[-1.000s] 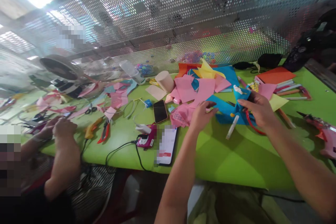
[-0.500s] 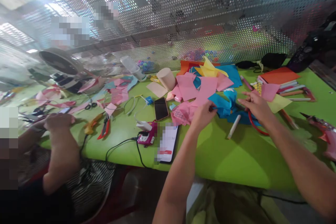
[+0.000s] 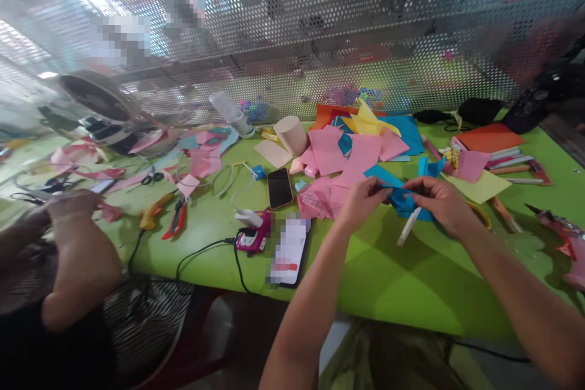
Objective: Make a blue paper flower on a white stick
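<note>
My left hand (image 3: 365,201) is closed, its thumb and fingers pinching a piece of blue paper (image 3: 400,200). From the other side, my right hand (image 3: 436,200) pinches the same paper, close to my left fingertips. Part of the paper is covered by my fingers. A white stick (image 3: 408,226) lies on the green table just below it. Beside my right wrist shows a yellowish loop (image 3: 479,214), perhaps a scissors handle. Left of my left hand are crumpled pink papers (image 3: 317,196).
A phone with a lit screen (image 3: 289,253), a dark phone (image 3: 280,189) and a purple power strip (image 3: 252,233) lie to the left. Red-handled pliers (image 3: 175,219) and a yellow glue gun (image 3: 154,212) sit nearer a co-worker's hands (image 3: 73,204). A perforated panel (image 3: 274,42) stands behind.
My right hand has moved left and in, from beside a red handle loop to pinching the blue paper next to my left hand. The co-worker's hands have shifted left in view.
</note>
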Tool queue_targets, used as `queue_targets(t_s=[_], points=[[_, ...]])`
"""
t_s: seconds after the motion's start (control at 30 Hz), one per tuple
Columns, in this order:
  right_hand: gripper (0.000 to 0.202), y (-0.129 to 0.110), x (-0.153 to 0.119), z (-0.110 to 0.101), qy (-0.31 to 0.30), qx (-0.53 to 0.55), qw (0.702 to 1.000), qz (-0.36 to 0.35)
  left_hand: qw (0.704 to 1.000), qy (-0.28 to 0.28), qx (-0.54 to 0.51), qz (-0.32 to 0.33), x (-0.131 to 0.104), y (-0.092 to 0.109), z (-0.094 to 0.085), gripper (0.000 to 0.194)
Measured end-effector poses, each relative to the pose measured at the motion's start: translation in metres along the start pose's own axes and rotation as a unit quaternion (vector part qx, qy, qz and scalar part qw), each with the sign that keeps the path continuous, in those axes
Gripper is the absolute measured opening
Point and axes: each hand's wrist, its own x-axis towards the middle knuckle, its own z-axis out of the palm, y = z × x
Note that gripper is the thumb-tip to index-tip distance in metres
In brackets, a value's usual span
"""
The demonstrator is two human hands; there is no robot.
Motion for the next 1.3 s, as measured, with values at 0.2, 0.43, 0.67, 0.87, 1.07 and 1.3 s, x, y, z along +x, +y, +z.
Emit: queue_targets(t_s=[0.2,0.43,0.67,0.87,1.07,1.3], points=[[0.033,-0.001,-0.006,0.002,0.100,-0.086,0.987,-0.096,0.998,0.008,-0.035,-0.045,-0.003,0.001,0.014,0.033],[0.024,0.003,-0.012,0.008,0.107,-0.154,0.973,-0.138,0.995,0.035,-0.074,-0.058,-0.003,-0.011,0.037,0.035],[0.024,0.007,-0.012,0.009,0.089,-0.139,0.973,-0.158,0.994,0.019,-0.090,-0.062,-0.005,-0.007,0.033,0.043],[0.013,0.007,-0.012,0.008,0.103,-0.170,0.960,-0.199,0.992,0.016,-0.090,-0.086,-0.006,-0.007,0.037,0.044],[0.012,-0.001,-0.015,0.009,0.108,-0.236,0.927,-0.271,0.988,0.020,-0.105,-0.109,-0.007,-0.010,0.034,0.036],[0.018,-0.005,-0.021,0.008,0.106,-0.312,0.894,-0.303,0.994,-0.030,-0.094,-0.052,-0.011,0.003,0.030,0.052]])
